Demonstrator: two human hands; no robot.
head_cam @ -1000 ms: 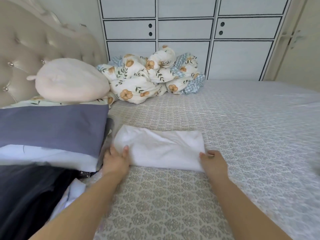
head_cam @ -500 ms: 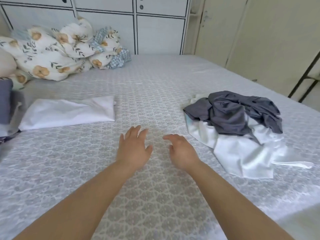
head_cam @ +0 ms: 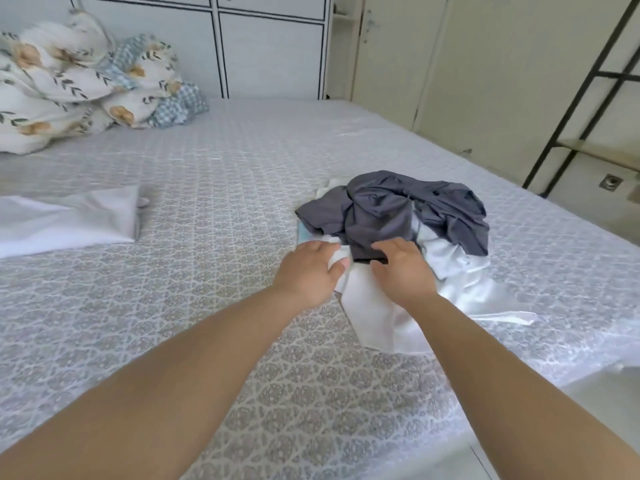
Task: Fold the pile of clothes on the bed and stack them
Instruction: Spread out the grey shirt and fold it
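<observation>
Both hands are reaching into the pile [head_cam: 398, 230] at right of centre on the bed [head_cam: 225, 188]. The left hand [head_cam: 308, 271] is touching white cloth [head_cam: 374, 306], fingers loosely bent; whether it is gripping cannot be told. The right hand [head_cam: 401, 268] is curling its fingers onto the grey garment's [head_cam: 381, 213] near edge. One folded white piece [head_cam: 69, 220] is lying at left. Likely step: picking the next garment; it will need pulling free and spreading flat.
</observation>
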